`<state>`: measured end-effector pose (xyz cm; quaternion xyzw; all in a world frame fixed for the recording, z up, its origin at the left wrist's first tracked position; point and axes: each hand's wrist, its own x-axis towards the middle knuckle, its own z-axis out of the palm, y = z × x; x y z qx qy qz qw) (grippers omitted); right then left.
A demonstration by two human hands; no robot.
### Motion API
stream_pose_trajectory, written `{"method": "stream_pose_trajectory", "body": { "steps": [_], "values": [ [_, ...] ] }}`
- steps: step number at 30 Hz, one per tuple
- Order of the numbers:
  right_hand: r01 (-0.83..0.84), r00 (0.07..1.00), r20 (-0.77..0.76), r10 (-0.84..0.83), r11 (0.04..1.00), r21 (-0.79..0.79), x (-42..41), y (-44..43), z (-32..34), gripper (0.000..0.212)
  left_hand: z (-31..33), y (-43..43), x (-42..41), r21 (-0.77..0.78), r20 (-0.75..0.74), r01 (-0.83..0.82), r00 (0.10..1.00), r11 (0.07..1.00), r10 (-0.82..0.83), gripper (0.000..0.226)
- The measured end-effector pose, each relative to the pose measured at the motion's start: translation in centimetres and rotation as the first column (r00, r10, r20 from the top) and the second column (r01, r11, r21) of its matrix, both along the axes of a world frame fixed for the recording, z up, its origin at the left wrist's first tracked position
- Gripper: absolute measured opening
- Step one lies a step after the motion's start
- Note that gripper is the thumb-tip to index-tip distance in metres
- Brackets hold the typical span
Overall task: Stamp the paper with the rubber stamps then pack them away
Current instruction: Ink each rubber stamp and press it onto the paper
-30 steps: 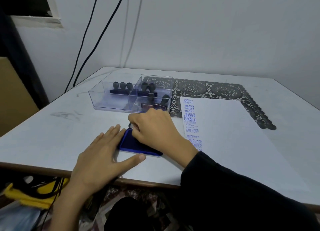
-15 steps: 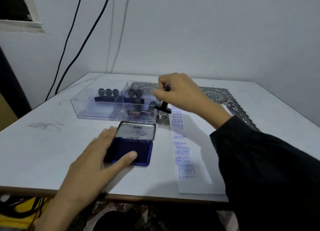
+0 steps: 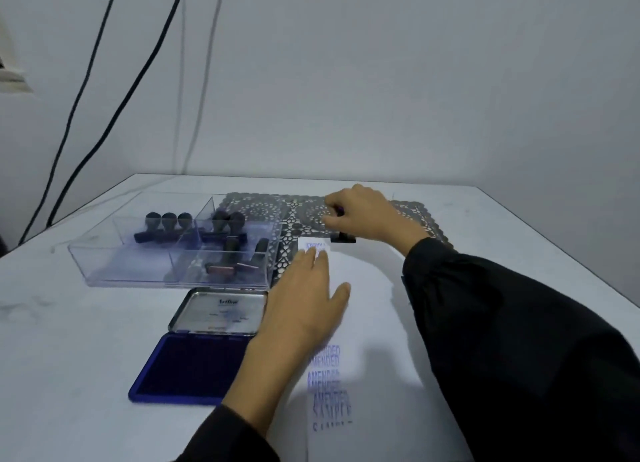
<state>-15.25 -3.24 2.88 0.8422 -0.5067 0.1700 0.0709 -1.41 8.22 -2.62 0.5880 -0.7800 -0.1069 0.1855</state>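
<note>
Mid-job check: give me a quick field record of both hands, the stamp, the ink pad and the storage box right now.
left hand: flat on the white paper sheet
right hand: grips the black rubber stamp
stamp position: base at the sheet's far edge; contact unclear
prints: blue AMENDED and SAMPLE rows near the sheet's left edge
blue ink pad tin: open, left of the sheet
clear plastic divided box: holds several other stamps

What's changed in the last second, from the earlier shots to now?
The right hand carried the stamp from the ink pad across and down to the far end of the paper, still gripping it. The left hand left the pad and now lies flat on the paper. Pad stayed open; tray unmoved.
</note>
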Motion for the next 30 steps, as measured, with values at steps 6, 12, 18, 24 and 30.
{"method": "stream_pose_trajectory", "body": {
  "steps": [6, 12, 18, 24, 30],
  "values": [
    [0.010, 1.000, 0.000, -0.010, 1.000, -0.011, 0.5, -2.4, -1.2, 0.020, -1.1, 0.2, 0.0, 0.040, 0.049, -0.031, 0.998, 0.999, 0.029, 0.069],
    [0.002, 0.999, 0.050, -0.004, 1.000, 0.025, 0.3, -3.8, -1.6, 0.020, -1.1, -0.2, 0.0, 0.060, 0.066, -0.031, 0.997, 0.998, 0.027, 0.069],
    [-0.012, 0.998, 0.060, 0.008, 0.997, 0.070, -0.1, -4.4, -1.9, 0.026, -1.0, -0.2, 0.0, 0.073, 0.060, -0.029, 0.998, 0.997, 0.025, 0.069],
    [-0.019, 0.996, 0.085, 0.013, 0.997, 0.077, 0.1, -4.9, -3.1, 0.026, -1.0, -0.2, 0.0, 0.075, 0.063, -0.025, 0.998, 0.997, 0.020, 0.069],
    [0.026, 0.998, 0.057, -0.026, 1.000, -0.005, 1.0, -5.1, -4.1, 0.016, -1.0, -0.1, 0.0, 0.070, 0.066, -0.011, 0.998, 0.998, 0.007, 0.069]
  ]
}}
